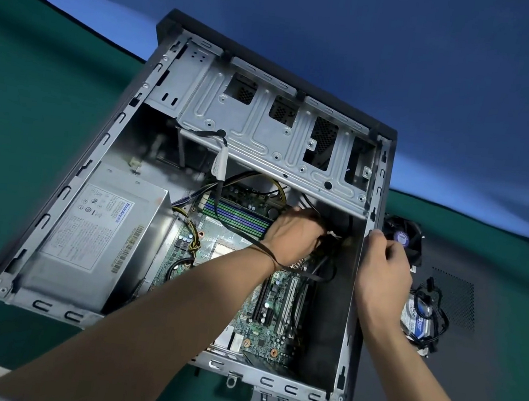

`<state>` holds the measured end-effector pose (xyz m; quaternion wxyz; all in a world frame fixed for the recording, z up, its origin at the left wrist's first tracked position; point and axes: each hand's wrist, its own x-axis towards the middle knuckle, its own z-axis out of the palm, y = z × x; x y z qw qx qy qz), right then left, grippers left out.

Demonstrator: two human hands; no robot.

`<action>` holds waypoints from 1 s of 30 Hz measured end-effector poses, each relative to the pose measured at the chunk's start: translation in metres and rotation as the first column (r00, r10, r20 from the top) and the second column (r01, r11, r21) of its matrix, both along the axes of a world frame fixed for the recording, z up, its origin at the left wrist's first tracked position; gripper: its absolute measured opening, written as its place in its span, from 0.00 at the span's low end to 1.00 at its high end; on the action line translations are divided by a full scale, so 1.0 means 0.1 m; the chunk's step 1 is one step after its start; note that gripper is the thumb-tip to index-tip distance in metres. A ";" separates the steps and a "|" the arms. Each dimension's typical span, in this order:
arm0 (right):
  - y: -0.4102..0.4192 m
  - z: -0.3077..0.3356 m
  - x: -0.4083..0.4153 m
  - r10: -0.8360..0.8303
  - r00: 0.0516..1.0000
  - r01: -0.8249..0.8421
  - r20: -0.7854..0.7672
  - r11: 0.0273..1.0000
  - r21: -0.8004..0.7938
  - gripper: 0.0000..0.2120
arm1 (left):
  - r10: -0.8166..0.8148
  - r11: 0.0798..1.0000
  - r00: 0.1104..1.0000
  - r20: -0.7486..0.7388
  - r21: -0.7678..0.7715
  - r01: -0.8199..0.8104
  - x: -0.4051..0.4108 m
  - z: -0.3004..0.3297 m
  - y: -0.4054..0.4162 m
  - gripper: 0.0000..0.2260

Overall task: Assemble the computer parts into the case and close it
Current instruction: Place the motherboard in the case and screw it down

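The open computer case (68,201) lies on its side on the green table, with the motherboard (267,319) and the silver power supply (97,234) inside it. My left hand (292,233) reaches into the case above the motherboard and grips a bundle of black cables with a white connector (331,235). My right hand (383,270) is at the case's right wall (353,309), its fingers curled over the rim. The fingertips of my left hand are hidden among the cables.
A metal drive cage (274,132) spans the top of the case. Outside the right wall lie a black fan (402,237), a hard drive (415,323) tangled in black cables, and a dark side panel (454,370) with a mesh vent. A blue backdrop hangs behind.
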<state>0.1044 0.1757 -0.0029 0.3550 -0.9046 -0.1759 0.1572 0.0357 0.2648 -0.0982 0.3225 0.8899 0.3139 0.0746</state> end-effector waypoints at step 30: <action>0.03 0.02 -0.02 0.086 0.987 -0.066 0.136 0.987 -0.149 0.09 | 0.155 0.977 0.987 -0.052 -0.142 -0.161 -0.06 0.24 0.06 0.15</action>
